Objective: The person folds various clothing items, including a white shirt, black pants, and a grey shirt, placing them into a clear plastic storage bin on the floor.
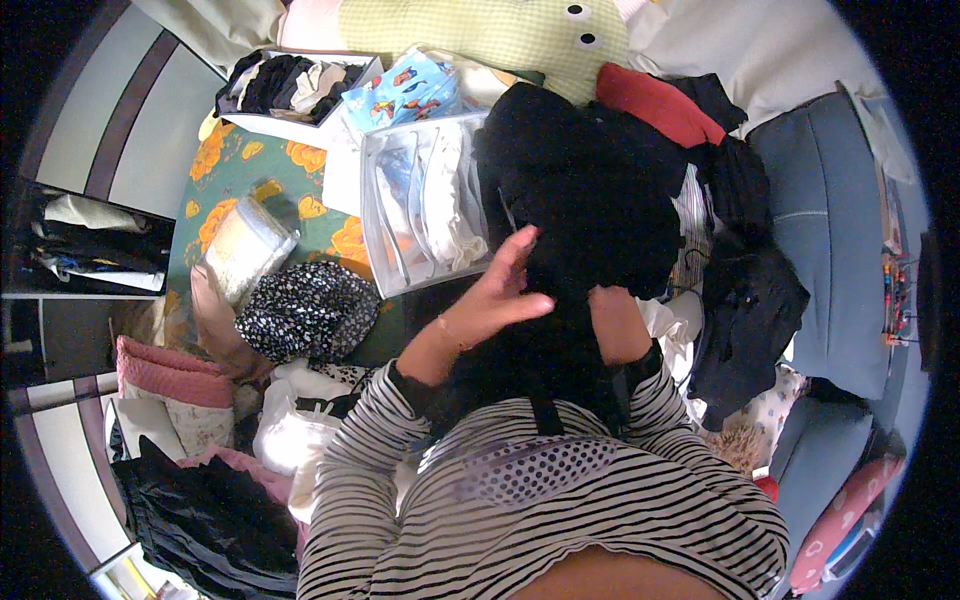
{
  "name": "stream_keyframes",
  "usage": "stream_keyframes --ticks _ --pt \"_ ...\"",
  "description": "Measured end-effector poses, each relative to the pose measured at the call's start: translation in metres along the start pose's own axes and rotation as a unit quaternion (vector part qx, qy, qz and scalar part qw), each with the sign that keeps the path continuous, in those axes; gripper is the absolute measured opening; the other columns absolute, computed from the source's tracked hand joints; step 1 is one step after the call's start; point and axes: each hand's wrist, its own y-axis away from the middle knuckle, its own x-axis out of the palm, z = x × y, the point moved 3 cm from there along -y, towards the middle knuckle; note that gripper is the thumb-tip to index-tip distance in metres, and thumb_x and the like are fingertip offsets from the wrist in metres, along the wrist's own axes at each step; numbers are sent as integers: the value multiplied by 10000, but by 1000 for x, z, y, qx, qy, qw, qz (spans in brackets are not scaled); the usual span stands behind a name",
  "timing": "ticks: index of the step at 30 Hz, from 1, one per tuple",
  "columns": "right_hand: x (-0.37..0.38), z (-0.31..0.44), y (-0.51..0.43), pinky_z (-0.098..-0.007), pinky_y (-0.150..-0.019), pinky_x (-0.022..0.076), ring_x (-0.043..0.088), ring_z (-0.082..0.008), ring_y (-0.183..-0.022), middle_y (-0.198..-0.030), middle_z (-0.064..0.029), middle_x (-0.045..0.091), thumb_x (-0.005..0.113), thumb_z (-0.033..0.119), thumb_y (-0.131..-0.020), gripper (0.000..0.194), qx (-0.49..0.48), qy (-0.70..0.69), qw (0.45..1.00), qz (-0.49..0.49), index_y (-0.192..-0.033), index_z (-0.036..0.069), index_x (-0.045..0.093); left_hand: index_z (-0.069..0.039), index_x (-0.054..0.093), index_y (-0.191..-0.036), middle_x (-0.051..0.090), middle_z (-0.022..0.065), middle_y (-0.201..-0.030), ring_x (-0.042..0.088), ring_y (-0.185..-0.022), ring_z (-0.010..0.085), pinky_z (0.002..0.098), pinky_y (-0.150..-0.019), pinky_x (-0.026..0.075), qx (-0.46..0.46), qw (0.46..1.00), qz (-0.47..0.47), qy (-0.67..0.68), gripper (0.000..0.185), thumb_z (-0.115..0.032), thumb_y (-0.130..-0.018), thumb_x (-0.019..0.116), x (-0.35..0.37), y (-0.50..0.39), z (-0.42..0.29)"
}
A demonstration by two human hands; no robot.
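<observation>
A bulky black garment [592,187] lies bunched in front of me, its folds hard to make out. My left hand [501,296] is at its left side, thumb and fingers spread apart, fingertips against the dark cloth. Close to the garment's lower edge, my right hand [616,324] is curled into the black fabric, its fingertips hidden. Just left of the garment stands a pale storage box [375,217] with dividers. Folded white clothing [454,202] fills its right-hand compartment.
At the back left, a white box [277,124] holds rolled dark and beige items beside a blue printed cloth [409,90]. A floral black cloth [307,311] and a clear packet [251,244] lie left. Dark clothes [750,322] pile up right, against a grey-blue padded seat [821,225].
</observation>
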Motion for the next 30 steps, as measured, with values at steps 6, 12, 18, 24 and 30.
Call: stream_keyframes --ticks 6,12,18,24,30 --pt "-1 2 -25 -360 -874 450 542 -293 -1031 -1204 -158 493 494 129 -794 479 -2 2 1000 -29 -1256 15 438 -56 275 -1365 333 98 -1361 330 -1256 222 326 -1023 294 -16 984 -169 -48 612 -327 -886 544 -1 -3 11" --pt "-12 -47 -18 -329 -1011 318 404 -242 -1202 -1349 -103 380 484 143 -793 596 57 -227 969 -77 -1354 34 314 -75 332 -1357 394 93 -1369 398 -1234 262 403 -1033 317 -145 918 -35 368 670 -491 -862 505 14 23 20" --pt "8 -36 17 -336 -1027 300 388 -220 -1219 -1324 -106 412 599 226 -770 666 124 -204 960 -146 -1349 48 323 -52 477 -1255 542 106 -1217 518 -1109 233 362 -956 408 -277 910 -82 299 508 -320 -837 585 13 37 46" --pt "7 -32 42 -363 -880 459 556 -242 -1027 -1130 -102 573 629 205 -730 559 399 -400 824 -35 -1241 57 455 -17 531 -1181 590 111 -1138 562 -1026 221 325 -881 447 -205 976 -24 -77 503 -299 -788 668 -7 21 34" --pt "3 -92 29 -383 -754 513 599 -255 -866 -977 -97 611 617 157 -709 432 353 -405 821 -194 -1115 41 525 -18 587 -982 573 112 -1020 551 -977 264 356 -862 425 16 818 -144 -557 326 -270 -785 648 -57 -42 -2"
